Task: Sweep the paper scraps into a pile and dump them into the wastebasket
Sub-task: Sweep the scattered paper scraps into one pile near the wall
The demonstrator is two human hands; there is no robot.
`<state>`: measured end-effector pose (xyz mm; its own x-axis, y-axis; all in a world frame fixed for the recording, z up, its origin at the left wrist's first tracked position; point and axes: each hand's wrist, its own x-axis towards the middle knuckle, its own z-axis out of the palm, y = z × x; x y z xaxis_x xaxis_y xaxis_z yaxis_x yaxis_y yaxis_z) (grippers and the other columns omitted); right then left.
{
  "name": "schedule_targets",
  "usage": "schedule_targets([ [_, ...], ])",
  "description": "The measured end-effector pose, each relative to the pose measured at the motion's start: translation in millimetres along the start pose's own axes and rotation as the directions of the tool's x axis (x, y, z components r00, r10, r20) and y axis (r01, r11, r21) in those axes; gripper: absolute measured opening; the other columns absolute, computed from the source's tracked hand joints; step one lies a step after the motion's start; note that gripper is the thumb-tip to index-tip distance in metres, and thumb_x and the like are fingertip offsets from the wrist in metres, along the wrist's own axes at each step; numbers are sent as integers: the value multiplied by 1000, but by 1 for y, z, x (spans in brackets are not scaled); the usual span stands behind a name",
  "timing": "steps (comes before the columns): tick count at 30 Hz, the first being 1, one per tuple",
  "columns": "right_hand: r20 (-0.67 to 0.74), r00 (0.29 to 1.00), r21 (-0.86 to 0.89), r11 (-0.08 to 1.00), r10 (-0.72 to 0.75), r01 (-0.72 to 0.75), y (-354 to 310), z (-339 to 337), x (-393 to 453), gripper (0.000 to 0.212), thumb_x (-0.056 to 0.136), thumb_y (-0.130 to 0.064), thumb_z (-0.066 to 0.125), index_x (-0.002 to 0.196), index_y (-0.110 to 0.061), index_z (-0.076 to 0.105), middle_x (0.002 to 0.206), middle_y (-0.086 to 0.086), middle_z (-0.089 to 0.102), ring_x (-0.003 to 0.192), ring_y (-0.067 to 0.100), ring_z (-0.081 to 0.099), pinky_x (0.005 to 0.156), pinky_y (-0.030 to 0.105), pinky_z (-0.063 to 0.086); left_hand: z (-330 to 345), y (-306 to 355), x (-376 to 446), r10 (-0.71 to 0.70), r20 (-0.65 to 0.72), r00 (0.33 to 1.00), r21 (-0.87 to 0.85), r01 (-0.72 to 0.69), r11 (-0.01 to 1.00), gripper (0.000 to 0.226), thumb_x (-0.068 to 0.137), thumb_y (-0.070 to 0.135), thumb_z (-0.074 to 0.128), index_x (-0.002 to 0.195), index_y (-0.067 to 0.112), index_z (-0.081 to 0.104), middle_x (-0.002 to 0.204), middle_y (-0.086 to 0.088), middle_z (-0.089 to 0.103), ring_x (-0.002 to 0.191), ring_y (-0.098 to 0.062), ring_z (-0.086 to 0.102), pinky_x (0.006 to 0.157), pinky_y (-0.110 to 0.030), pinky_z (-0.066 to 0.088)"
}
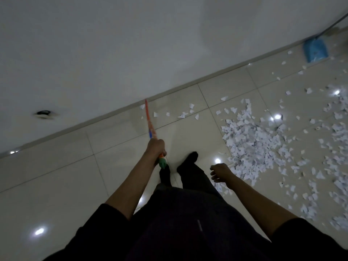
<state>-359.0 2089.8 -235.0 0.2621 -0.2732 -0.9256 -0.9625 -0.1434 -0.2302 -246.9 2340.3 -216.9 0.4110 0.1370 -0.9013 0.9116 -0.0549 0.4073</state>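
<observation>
2 hands: left hand (156,147) and right hand (221,173), both bare below dark sleeves.
Broom handle (150,123): thin stick, orange-red with a blue patch near the fist and a green end cap below it; it runs from the fist up toward the foot of the wall (113,53). Its head cannot be seen.
Left grip: fingers curled tight round the handle just above the green cap.
Right grip: holding nothing, fingers loosely curled, hanging above the floor (56,176).
Paper scraps (254,144): many small white torn pieces, thick in a heap on the tiles on the person's right, thinner toward the right edge of the floor.
Stray scraps: a few lie along the base of the wall, just beside the handle's far end.
Scraps and grip: heap well apart from the left fist, near the right hand.
Blue dustpan (315,49): at the wall's foot, far right, beyond the heap.
</observation>
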Motion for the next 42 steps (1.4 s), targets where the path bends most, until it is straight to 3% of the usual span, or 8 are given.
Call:
schedule_targets([
  [6, 38, 999, -40, 999, 21, -20, -17, -17, 23, 8, 91, -6, 51, 94, 2, 54, 72, 15, 54, 52, 22, 51, 43, 22, 42, -27, 28, 24, 15, -149, 989, -36, -21, 999, 47, 93, -2, 28, 140, 6, 32, 71, -9, 40, 52, -16, 39, 43, -23, 33],
  [12, -4, 998, 5, 998, 66, -66, -34, -73, 50, 13, 90, -5, 53, 97, 5, 57, 72, 16, 56, 53, 23, 53, 50, 27, 45, -28, 74, 64, -64, -220, 973, 46, 76, 996, 36, 89, -9, 38, 122, -17, 49, 69, -11, 44, 58, -24, 48, 28, -12, 32],
  [15, -45, 996, 85, 993, 82, -78, -47, -107, 60, 9, 91, -3, 53, 92, 5, 56, 70, 15, 55, 53, 23, 51, 47, 26, 43, 1, 99, 80, -76, -183, 980, 118, 98, 988, 19, 89, -6, 38, 100, -7, 54, 72, -14, 49, 53, -20, 44, 30, -11, 32],
  [19, -65, 993, 182, 980, 97, -84, -55, -147, 72, 7, 90, -3, 54, 91, 3, 57, 71, 16, 55, 53, 23, 51, 49, 26, 43, 72, 128, 100, -65, -104, 992, 215, 86, 973, 41, 86, -9, 35, 125, -16, 44, 67, -10, 41, 53, -20, 43, 34, -13, 32],
  [23, -77, 991, 276, 957, 112, -87, -54, -168, 76, 11, 91, -6, 55, 94, 4, 59, 75, 16, 57, 56, 23, 53, 52, 27, 46, 166, 149, 87, -93, 34, 995, 375, 73, 924, 11, 88, -4, 36, 94, 0, 43, 72, -10, 47, 57, -18, 47, 43, -21, 38],
  [27, -65, 989, 377, 921, 134, -100, -48, -174, 74, 10, 92, -7, 54, 95, 3, 58, 78, 16, 57, 59, 23, 53, 53, 27, 47, 254, 148, 71, -123, 136, 983, 480, 43, 876, 34, 91, 3, 37, 123, -5, 43, 80, -12, 54, 63, -20, 52, 53, -23, 43],
  [31, -57, 977, 462, 873, 206, -158, -22, -175, 73, 11, 92, -7, 53, 96, 2, 59, 76, 16, 57, 57, 23, 53, 49, 24, 46, 332, 153, 44, -159, 274, 948, 496, 2, 868, 14, 93, 5, 42, 81, 3, 48, 67, -8, 46, 49, -17, 41, 43, -23, 34],
  [42, -53, 922, 506, 806, 384, -307, 54, -176, 71, 13, 93, -7, 55, 97, 5, 59, 73, 17, 58, 56, 24, 56, 48, 25, 48, 376, 165, -6, -108, 424, 899, 529, -149, 836, 21, 95, 6, 35, 81, 7, 50, 70, -8, 49, 48, -13, 39, 37, -17, 31],
])
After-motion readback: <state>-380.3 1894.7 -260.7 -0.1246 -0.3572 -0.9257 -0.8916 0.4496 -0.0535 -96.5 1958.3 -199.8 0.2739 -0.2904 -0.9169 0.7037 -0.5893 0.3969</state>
